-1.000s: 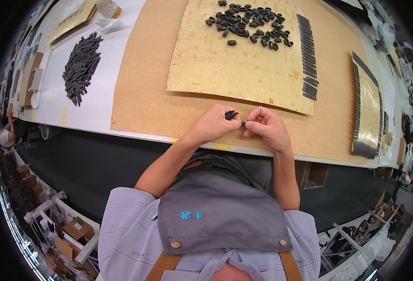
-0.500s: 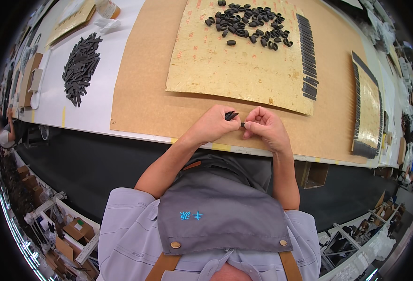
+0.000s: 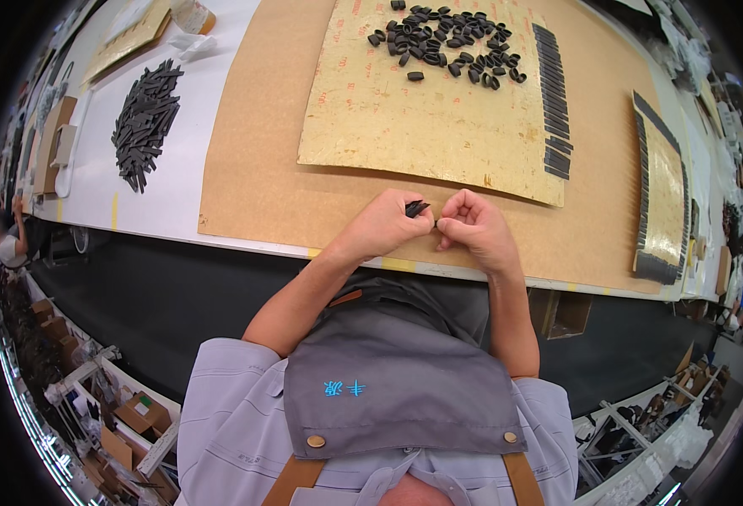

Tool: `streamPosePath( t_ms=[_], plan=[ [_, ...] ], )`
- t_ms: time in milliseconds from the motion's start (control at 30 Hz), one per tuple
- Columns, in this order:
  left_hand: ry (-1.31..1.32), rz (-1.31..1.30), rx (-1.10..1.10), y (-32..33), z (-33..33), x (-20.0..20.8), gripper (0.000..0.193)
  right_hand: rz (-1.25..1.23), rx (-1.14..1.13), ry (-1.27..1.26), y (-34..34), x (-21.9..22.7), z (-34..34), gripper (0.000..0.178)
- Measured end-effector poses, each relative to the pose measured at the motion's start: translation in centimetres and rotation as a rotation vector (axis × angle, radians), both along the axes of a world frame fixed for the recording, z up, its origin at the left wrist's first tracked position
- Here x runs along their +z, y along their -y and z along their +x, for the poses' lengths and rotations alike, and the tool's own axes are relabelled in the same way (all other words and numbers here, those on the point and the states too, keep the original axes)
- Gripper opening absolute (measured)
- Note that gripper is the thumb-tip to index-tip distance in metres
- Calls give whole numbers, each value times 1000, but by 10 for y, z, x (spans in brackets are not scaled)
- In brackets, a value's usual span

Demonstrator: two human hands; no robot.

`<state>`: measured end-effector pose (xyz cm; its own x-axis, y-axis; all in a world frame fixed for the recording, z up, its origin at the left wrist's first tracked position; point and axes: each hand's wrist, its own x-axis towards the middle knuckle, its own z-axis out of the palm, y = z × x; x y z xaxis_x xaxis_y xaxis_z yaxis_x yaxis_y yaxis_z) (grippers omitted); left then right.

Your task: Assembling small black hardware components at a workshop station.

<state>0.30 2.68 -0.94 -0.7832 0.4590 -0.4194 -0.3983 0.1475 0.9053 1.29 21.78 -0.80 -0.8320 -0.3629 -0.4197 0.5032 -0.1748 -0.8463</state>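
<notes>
My left hand (image 3: 391,224) is closed around a few short black strips (image 3: 416,207), whose ends stick out above the fist. Close beside it, my right hand (image 3: 475,228) pinches at a small dark end between the two thumbs; most of that piece is covered by fingers. Both hands are over the brown sheet (image 3: 262,194) near the table's front edge. Beyond them lies a yellowish board (image 3: 422,135) carrying a scatter of small black loops (image 3: 456,42). Along the board's right edge runs a row of black strips (image 3: 554,93).
A heap of black strips (image 3: 146,122) lies on the white table at left. A second board edged with black strips (image 3: 662,185) is at right. Far left stand cardboard boxes (image 3: 51,152), and another person (image 3: 9,244) is at the table's end. Shelves with cartons (image 3: 139,413) are behind me.
My right hand has shifted very slightly left, closer to the left, and less of the dark piece between them shows. The rest looks the same.
</notes>
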Motion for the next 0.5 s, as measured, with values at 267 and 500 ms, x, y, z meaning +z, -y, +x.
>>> streamPosePath(
  t_ms=[267,500],
  plan=[
    [-15,39,0,1,4,3,11,-8,19,50,-8,8,-1,12],
    [27,58,-21,0,1,-2,13,154,272,20,-22,13,-2,22]
  ],
)
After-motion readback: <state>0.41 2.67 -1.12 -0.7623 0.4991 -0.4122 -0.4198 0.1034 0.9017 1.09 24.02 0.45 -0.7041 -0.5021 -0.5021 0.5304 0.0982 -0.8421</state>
